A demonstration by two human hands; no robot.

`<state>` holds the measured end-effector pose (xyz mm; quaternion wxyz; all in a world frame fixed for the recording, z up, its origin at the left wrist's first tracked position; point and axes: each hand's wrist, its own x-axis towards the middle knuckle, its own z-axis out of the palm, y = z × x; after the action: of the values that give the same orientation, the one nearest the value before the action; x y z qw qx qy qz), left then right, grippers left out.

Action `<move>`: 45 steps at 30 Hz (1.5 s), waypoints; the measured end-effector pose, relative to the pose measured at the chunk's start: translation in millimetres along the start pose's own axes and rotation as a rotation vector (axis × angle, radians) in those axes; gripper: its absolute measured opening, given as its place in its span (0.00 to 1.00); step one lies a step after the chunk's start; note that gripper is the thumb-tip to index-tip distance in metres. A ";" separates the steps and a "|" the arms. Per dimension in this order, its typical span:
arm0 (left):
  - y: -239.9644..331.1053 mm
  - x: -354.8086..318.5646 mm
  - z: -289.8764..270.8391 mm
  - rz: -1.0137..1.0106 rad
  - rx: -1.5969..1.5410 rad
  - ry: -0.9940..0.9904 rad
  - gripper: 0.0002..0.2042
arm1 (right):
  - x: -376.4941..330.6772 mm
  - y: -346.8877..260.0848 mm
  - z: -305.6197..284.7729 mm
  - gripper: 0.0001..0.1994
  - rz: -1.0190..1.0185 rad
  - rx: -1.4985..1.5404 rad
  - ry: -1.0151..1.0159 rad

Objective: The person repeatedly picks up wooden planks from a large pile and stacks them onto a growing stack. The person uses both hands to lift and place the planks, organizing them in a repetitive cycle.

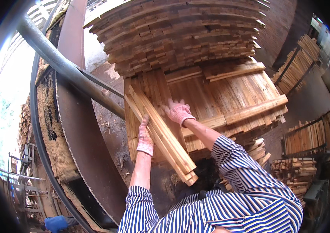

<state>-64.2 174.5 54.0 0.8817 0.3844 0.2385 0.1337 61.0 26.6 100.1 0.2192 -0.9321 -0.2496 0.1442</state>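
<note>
Two or three long narrow planks (165, 136) lie side by side, slanting across the left part of a stack of boards (227, 93), their near ends jutting past its front edge. Pressed against the left side of these planks is my left hand (145, 138), in a pale pink-stained glove, its fingers closed about their edge; the undersides of the fingers are hidden. My right hand (179, 112), gloved in pink, rests on a board just right of the planks. Its fingers are stretched forward and somewhat apart, with nothing visible in them.
A tall pile of boards (184, 35) rises behind the work stack. Crosswise strips (256, 108) lie on the boards at right. On the left are a metal pipe (68, 73) and a curved brown band (95, 155) beside sawdust. More wood stacks (308, 138) stand at right.
</note>
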 end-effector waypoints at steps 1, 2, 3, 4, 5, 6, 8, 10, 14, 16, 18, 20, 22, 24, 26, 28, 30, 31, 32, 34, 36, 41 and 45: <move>-3.5 -5.0 34.3 0.012 0.006 0.001 0.26 | -1.5 17.5 -1.0 0.40 -0.004 0.024 0.129; 4.5 -16.2 43.5 -0.020 0.079 0.037 0.26 | -18.3 7.6 0.5 0.46 -0.036 0.194 0.123; 17.5 -31.1 40.5 -0.038 0.085 0.069 0.31 | -39.4 -13.8 -8.2 0.50 -0.125 0.458 -0.154; 23.3 -44.8 51.5 -0.024 0.079 0.082 0.32 | -68.1 -36.0 -21.7 0.50 -0.093 0.411 -0.146; 27.4 -55.1 76.0 -0.058 0.082 0.117 0.33 | -89.6 -46.7 -38.6 0.51 -0.051 0.355 -0.115; 25.0 -59.8 108.5 -0.105 0.081 0.129 0.34 | -87.6 -21.8 -47.1 0.51 -0.131 0.518 -0.011; 10.4 -34.1 97.9 -0.072 0.122 0.048 0.36 | -86.5 -3.6 -51.7 0.49 -0.043 0.741 -0.029; 1.9 0.5 87.2 -0.048 0.149 -0.006 0.41 | -77.1 27.9 -47.0 0.48 -0.034 0.780 0.078; 20.2 38.8 13.7 -0.198 -0.040 -0.033 0.44 | -49.5 35.0 -54.3 0.42 0.226 0.362 0.012; 1.6 52.3 33.6 -0.213 -0.038 -0.079 0.45 | -13.7 67.4 -31.5 0.35 0.177 0.284 0.112; -1.6 53.4 33.6 -0.212 -0.010 -0.053 0.45 | 7.4 51.5 -21.8 0.34 0.156 0.240 0.075; 0.2 60.6 32.9 -0.183 0.119 -0.106 0.47 | 18.8 39.6 -17.0 0.34 0.171 0.259 0.026; -2.0 55.7 43.7 -0.207 0.119 -0.092 0.44 | 15.9 40.8 -10.7 0.36 0.148 0.168 0.080; -1.9 52.3 42.3 -0.183 0.215 0.053 0.47 | -8.9 25.1 -12.0 0.42 0.055 0.116 0.139; 11.9 46.6 56.3 -0.195 0.273 0.003 0.50 | -47.1 -9.4 -35.5 0.45 -0.074 0.311 -0.009; 8.0 50.4 55.6 -0.074 0.416 -0.120 0.44 | -69.9 -6.3 -37.2 0.43 -0.170 0.597 -0.036; 36.3 57.6 37.0 0.071 0.735 0.004 0.42 | -59.8 13.6 -37.8 0.39 -0.126 0.651 0.100; 41.5 64.4 29.2 0.098 0.875 0.043 0.40 | -63.7 33.1 -50.4 0.37 -0.017 0.537 0.154; 41.1 73.1 23.9 0.095 0.989 0.049 0.39 | -59.6 67.0 -52.7 0.35 0.056 0.427 0.240; 68.7 76.3 -5.3 0.108 1.173 0.102 0.37 | -46.2 100.2 -58.7 0.31 0.160 0.407 0.266; 83.7 74.7 -26.7 0.087 1.254 0.124 0.34 | -21.2 114.2 -47.8 0.31 0.221 0.358 0.129; 93.4 68.3 -49.2 -0.115 1.082 0.146 0.35 | -4.4 62.2 -9.7 0.40 0.296 0.512 0.221; 111.5 57.0 -66.0 -0.227 0.747 -0.263 0.41 | -27.0 93.5 -20.2 0.37 0.263 0.645 0.283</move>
<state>-56.1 313.6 79.6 0.7136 0.6631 0.1967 -0.1108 83.8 -67.4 76.9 0.5136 -0.8499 -0.0368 0.1120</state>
